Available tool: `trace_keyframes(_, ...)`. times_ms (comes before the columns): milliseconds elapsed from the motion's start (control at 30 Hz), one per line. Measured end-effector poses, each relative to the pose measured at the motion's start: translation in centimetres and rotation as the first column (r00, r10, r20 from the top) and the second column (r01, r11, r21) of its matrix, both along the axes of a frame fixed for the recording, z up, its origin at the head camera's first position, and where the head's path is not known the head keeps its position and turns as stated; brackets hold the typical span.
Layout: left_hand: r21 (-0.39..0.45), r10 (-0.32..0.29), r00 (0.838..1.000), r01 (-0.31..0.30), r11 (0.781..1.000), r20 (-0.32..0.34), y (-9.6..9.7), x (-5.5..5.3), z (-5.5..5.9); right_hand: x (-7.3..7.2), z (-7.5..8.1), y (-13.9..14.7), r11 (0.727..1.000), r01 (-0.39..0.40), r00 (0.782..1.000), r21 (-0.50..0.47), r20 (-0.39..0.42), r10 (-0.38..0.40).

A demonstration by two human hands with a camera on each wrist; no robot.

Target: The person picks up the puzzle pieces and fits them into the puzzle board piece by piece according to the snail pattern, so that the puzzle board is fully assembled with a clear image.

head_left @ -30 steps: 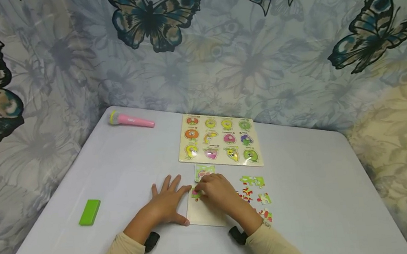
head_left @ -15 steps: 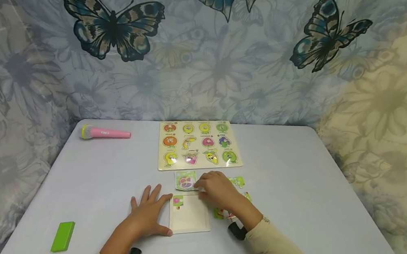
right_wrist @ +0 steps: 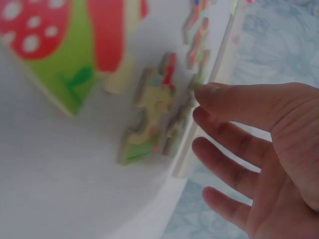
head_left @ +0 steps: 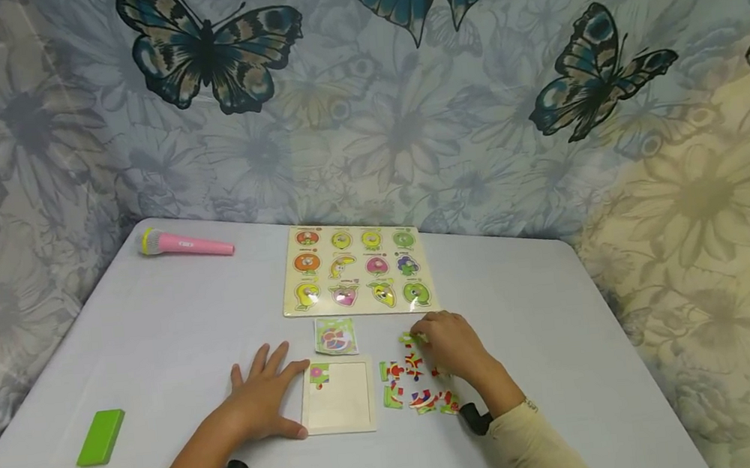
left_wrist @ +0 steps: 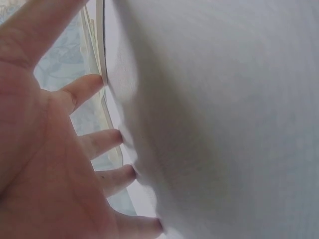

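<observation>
A pale wooden puzzle tray [head_left: 340, 411] lies on the white table, with a green and pink jigsaw piece [head_left: 318, 373] in its far left corner. My left hand [head_left: 252, 404] is spread flat beside it, index fingertip and thumb at the tray's left edge; the left wrist view shows its fingers [left_wrist: 94, 144] outstretched. Over the far end of the loose jigsaw pieces [head_left: 425, 397] is my right hand [head_left: 455, 343], fingers loosely bent. In the right wrist view its thumb and index fingertips come right up to a piece [right_wrist: 197, 79], nothing plainly gripped. Some pieces are hidden under this hand.
A small fruit picture card [head_left: 335, 336] lies just beyond the tray. Farther back is a larger fruit board [head_left: 358, 269]. A pink toy microphone [head_left: 189, 244] lies at the far left, a green block [head_left: 101, 437] nearer on the left. A patterned wall covering [head_left: 405, 125] rises behind the table.
My right hand has moved from the tray's corner piece, past the picture card, rightward to the loose pieces. My left hand has stayed at the tray's edge. The head view has swung right.
</observation>
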State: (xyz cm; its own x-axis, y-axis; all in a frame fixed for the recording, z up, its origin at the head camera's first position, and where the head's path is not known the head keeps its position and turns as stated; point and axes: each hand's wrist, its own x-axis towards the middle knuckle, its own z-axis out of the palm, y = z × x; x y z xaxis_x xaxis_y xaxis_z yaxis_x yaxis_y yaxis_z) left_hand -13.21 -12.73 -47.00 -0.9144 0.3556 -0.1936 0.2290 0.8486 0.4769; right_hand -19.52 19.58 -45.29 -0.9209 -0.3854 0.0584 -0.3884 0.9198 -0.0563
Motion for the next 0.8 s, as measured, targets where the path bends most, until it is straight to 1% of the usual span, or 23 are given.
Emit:
trace_keyframes(100,-0.002,0.002,1.000,-0.002,1.000,-0.004,0.01,0.03,-0.03,-0.06,-0.33,0.05,1.000,0.019,1.000,0.007,0.017,-0.019)
trace_keyframes(333,-0.011,0.008,1.000,-0.008,1.000,-0.002,0.06,0.10,0.09,-0.39,-0.56,0.05,1.000,0.031,0.999,0.001,0.017,-0.031)
trace_keyframes(633,-0.016,0.014,1.000,-0.014,1.000,0.002,0.08,0.27,0.53,-0.65,-0.42,0.01,1.000,0.021,0.999,-0.019,0.027,-0.020)
trace_keyframes(800,-0.011,0.013,1.000,-0.013,1.000,0.013,0.17,0.23,0.43,-0.51,-0.48,0.11,1.000,0.007,0.999,-0.021,0.032,-0.006)
